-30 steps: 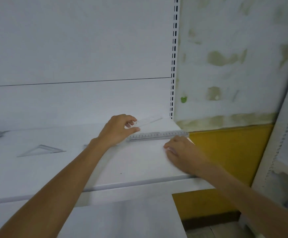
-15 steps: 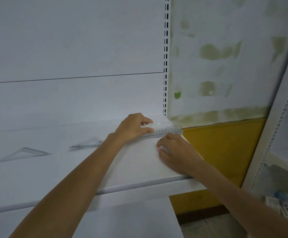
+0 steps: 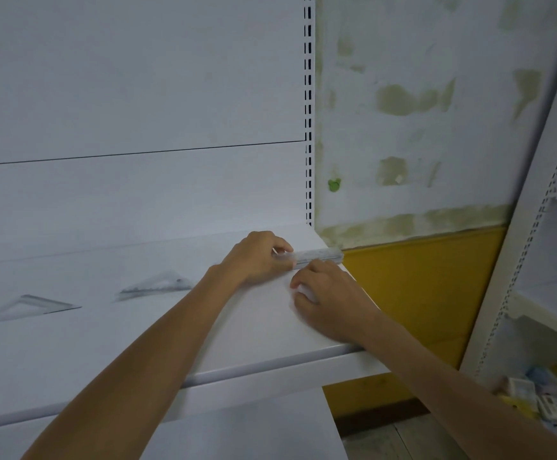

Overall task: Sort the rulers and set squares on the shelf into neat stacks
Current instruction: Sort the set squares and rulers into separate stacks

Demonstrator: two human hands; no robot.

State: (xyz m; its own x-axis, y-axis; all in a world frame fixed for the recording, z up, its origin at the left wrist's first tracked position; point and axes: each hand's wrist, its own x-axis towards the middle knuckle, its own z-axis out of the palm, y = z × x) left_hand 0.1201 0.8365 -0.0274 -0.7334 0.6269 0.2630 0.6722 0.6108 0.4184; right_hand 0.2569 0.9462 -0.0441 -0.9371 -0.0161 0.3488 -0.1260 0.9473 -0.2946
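Right grip [image 3: 330,300] nearer the rulers [image 3: 320,254], open beside them; left grip [image 3: 257,257] tight on their end.

Clear ruler [image 3: 320,253] flat, 2 set squares [image 3: 157,285] left

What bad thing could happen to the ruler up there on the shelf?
The ruler pinched by the left hand ends right at the right edge of the shelf, so a small push might send it off to the floor. The clear set square beside the left forearm is faint against the white surface, so the arm could easily knock it crooked.
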